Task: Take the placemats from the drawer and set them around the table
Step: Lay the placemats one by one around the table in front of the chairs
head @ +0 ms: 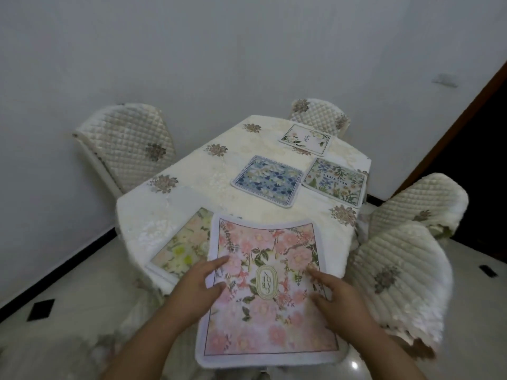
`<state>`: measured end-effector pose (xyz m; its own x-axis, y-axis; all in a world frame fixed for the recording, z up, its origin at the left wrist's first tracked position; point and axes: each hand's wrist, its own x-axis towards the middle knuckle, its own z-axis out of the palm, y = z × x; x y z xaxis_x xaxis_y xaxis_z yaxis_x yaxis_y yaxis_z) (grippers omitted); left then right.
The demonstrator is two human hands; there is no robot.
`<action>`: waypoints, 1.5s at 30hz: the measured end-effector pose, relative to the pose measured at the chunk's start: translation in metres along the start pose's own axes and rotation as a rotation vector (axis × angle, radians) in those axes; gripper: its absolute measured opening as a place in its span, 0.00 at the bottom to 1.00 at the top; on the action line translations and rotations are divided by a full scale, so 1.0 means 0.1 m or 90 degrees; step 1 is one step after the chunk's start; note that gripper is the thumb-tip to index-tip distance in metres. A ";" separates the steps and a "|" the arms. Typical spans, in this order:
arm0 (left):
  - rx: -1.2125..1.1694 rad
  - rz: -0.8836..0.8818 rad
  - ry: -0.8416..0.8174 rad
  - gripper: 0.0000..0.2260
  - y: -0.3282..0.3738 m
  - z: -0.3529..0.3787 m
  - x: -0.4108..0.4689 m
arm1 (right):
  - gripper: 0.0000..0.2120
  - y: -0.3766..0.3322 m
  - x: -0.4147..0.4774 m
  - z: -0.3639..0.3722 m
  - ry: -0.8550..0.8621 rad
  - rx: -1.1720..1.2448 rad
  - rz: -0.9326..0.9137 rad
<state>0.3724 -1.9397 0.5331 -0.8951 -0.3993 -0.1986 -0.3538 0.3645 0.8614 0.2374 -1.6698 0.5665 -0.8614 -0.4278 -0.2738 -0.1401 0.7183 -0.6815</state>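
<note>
A pink floral placemat (270, 283) lies lengthwise over the near end of the table (219, 165), its near half hanging past the edge toward me. My left hand (199, 287) holds its left edge, index finger and thumb on top. My right hand (336, 296) holds its right edge the same way. The pink mat overlaps a pink-and-yellow floral placemat (178, 248) at the near left corner. Farther along lie a blue floral placemat (267, 181), a green botanical placemat (336, 183) and a white flower-bordered placemat (306, 139).
A cream embroidered tablecloth covers the table. Quilted chairs stand around it: one at the left (126, 144), one at the far end (319, 113), two on the right (419, 207) (395, 278). White walls are behind, and a dark doorway (480, 149) opens at the right.
</note>
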 end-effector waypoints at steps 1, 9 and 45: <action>0.005 0.007 0.016 0.23 -0.02 -0.03 -0.15 | 0.22 -0.03 -0.15 0.07 0.005 -0.008 -0.008; -0.035 -0.006 0.052 0.20 0.09 -0.30 -1.36 | 0.19 -0.33 -1.07 0.11 0.004 -0.004 -0.109; -0.128 -0.220 0.525 0.17 -2.02 -2.79 -5.95 | 0.18 -2.89 -3.55 3.79 -0.289 -0.074 -0.405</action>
<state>1.0520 -2.0104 0.6073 -0.2433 -0.9612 -0.1298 -0.4421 -0.0092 0.8969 0.7683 -1.9338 0.6036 -0.3193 -0.9397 -0.1224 -0.6111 0.3029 -0.7313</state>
